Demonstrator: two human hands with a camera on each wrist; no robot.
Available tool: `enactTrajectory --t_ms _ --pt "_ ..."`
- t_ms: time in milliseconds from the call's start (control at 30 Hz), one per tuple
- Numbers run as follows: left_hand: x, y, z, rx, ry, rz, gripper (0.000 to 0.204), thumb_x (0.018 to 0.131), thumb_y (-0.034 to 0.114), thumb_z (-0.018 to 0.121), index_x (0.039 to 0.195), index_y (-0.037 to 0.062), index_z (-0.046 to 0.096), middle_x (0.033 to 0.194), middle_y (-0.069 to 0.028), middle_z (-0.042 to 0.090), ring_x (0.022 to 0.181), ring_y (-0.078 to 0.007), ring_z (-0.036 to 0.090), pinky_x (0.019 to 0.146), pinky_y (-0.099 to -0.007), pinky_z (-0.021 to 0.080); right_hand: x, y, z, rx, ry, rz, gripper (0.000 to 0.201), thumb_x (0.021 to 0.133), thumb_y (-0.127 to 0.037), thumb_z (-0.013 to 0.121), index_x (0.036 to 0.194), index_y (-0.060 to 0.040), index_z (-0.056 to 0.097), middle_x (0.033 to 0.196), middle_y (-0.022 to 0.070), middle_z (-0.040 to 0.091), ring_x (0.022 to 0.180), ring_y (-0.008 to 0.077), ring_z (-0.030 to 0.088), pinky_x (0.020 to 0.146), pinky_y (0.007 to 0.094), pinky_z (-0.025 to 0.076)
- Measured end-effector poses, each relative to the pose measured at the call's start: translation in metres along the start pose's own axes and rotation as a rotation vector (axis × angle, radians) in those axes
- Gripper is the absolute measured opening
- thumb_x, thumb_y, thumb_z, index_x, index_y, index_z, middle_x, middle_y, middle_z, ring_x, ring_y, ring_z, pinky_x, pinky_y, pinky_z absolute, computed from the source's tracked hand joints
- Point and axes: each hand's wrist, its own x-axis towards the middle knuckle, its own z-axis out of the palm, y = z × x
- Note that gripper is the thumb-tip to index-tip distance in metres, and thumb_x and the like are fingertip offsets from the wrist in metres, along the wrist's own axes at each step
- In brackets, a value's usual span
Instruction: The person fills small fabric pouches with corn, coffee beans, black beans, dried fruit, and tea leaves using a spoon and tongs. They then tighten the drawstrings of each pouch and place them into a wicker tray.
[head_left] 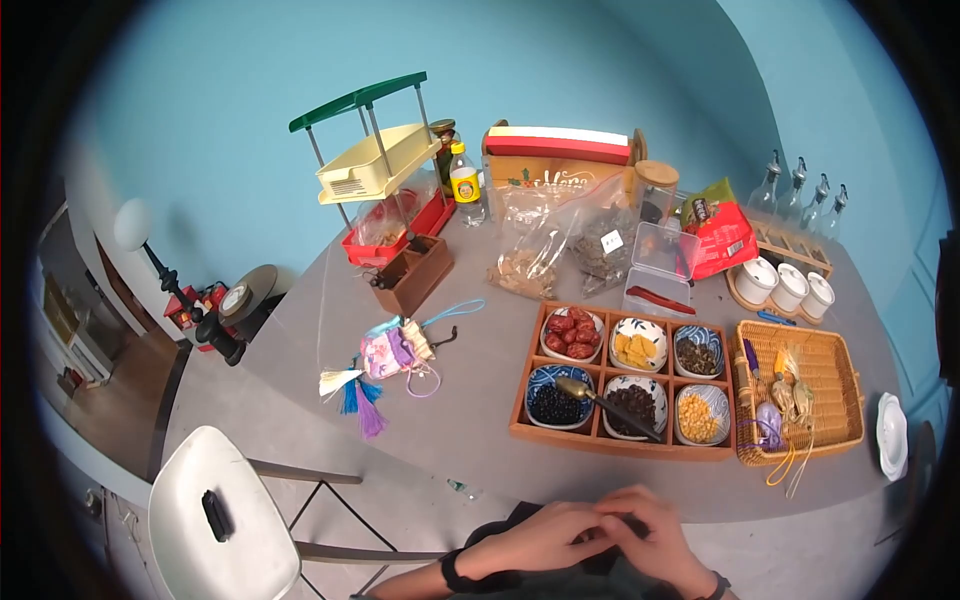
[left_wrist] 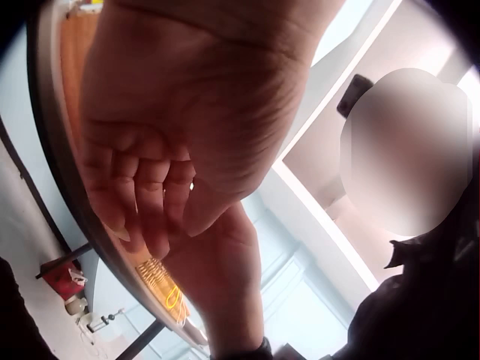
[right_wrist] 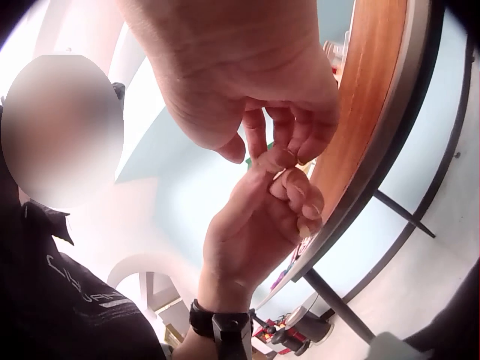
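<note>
In the head view both hands meet in front of the table's near edge, by the person's lap. My left hand comes from the left, and its fingertips touch my right hand. The fingers of both are loosely bent, with no object seen in them. In the right wrist view the right hand hangs above the left hand, fingertips on its thumb side. Nearest on the table is a wooden divided box of small bowls, holding red dates, yellow pieces and dark beans; a spoon lies across it.
A wicker basket with tassels stands right of the box. Sachets lie left. Behind are clear bags, a red packet, white jars and a tiered stand. A white chair stands at front left.
</note>
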Motion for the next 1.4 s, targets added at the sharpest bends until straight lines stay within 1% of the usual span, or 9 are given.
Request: enactTrajectory --t_ms 133,200,367,533,733,1067,1200,1367,1400 --pt "-0.019 0.011 -0.015 0.013 0.065 -0.033 0.019 0.097 0.018 0.066 0.109 0.0036 0.068 0.102 -0.0161 0.071 0.087 -0.0341 0.071 0.075 -0.0391 0.057 0.02 -0.011 0.009 -0.105 -0.116 -0.132 0.017 0.094 -0.003 0.07 0.111 -0.0017 0.072 0.107 0.0134 0.069 0.092 0.0232 0.071 0.08 0.0319 0.058" --pt "-0.023 0.005 -0.018 0.001 0.245 0.092 0.018 0.095 0.016 0.069 0.108 0.0041 0.069 0.104 -0.0162 0.071 0.088 -0.0352 0.071 0.076 -0.0394 0.056 0.024 -0.011 0.017 -0.03 -0.102 -0.084 0.018 0.094 -0.004 0.07 0.112 -0.0017 0.072 0.106 0.0123 0.069 0.092 0.0225 0.07 0.08 0.0322 0.058" --pt "-0.025 -0.037 -0.016 -0.041 0.273 0.104 0.016 0.093 0.013 0.071 0.106 0.0045 0.07 0.098 -0.0145 0.073 0.09 -0.035 0.071 0.077 -0.0396 0.056 0.034 0.01 0.035 0.08 -0.099 -0.002 0.017 0.097 -0.005 0.067 0.112 0.0001 0.072 0.104 0.0121 0.069 0.094 0.0207 0.068 0.079 0.0314 0.055" --pt "-0.024 -0.035 -0.016 -0.057 0.291 0.029 0.014 0.092 0.01 0.07 0.105 0.0046 0.07 0.091 -0.0127 0.074 0.087 -0.0332 0.072 0.077 -0.0387 0.056 0.037 0.04 0.039 0.117 -0.09 0.013 0.017 0.097 -0.007 0.069 0.113 0.0004 0.071 0.103 0.0116 0.069 0.087 0.0183 0.069 0.074 0.0302 0.056" --pt "-0.03 -0.032 -0.023 -0.085 0.257 0.026 0.016 0.095 0.006 0.07 0.11 0.0014 0.07 0.091 -0.0104 0.075 0.083 -0.0228 0.075 0.074 -0.0321 0.057 0.032 0.041 0.035 0.111 -0.04 -0.02 0.017 0.096 -0.008 0.07 0.111 -0.0001 0.072 0.098 0.0105 0.07 0.081 0.018 0.07 0.07 0.0295 0.056" --pt "-0.094 -0.063 -0.098 -0.212 0.721 -0.154 0.008 0.097 0.002 0.068 0.104 -0.0017 0.071 0.092 -0.0057 0.074 0.081 -0.0092 0.068 0.073 -0.0221 0.052 0.029 0.05 0.031 0.085 -0.104 -0.099 0.014 0.098 -0.011 0.068 0.108 -0.0013 0.072 0.095 0.0059 0.071 0.084 0.0175 0.069 0.069 0.0281 0.054" --pt "-0.102 -0.068 -0.158 0.279 0.958 -0.188 0.013 0.093 0.007 0.072 0.105 0.0021 0.071 0.095 -0.0027 0.073 0.082 -0.0086 0.063 0.072 -0.0221 0.048 0.029 0.047 0.028 0.08 -0.126 -0.09 0.015 0.098 -0.012 0.068 0.108 -0.0015 0.072 0.096 0.0061 0.071 0.084 0.0177 0.069 0.069 0.028 0.054" --pt "-0.1 -0.064 -0.225 0.923 1.031 -0.249 0.065 0.072 0.008 0.077 0.134 0.0036 0.057 0.119 -0.0151 0.063 0.113 -0.0328 0.057 0.096 -0.0404 0.05 0.028 0.046 0.028 0.073 -0.132 -0.094 0.014 0.099 -0.013 0.068 0.107 -0.0019 0.072 0.096 0.0066 0.071 0.084 0.0183 0.069 0.07 0.0285 0.055" --pt "-0.102 -0.068 -0.234 0.925 1.031 -0.25 0.065 0.072 0.008 0.077 0.134 0.0036 0.057 0.119 -0.0151 0.063 0.113 -0.0328 0.057 0.096 -0.0404 0.05 0.028 0.045 0.028 0.075 -0.133 -0.094 0.014 0.099 -0.013 0.068 0.107 -0.0019 0.072 0.096 0.0066 0.071 0.084 0.0183 0.069 0.07 0.0285 0.055"
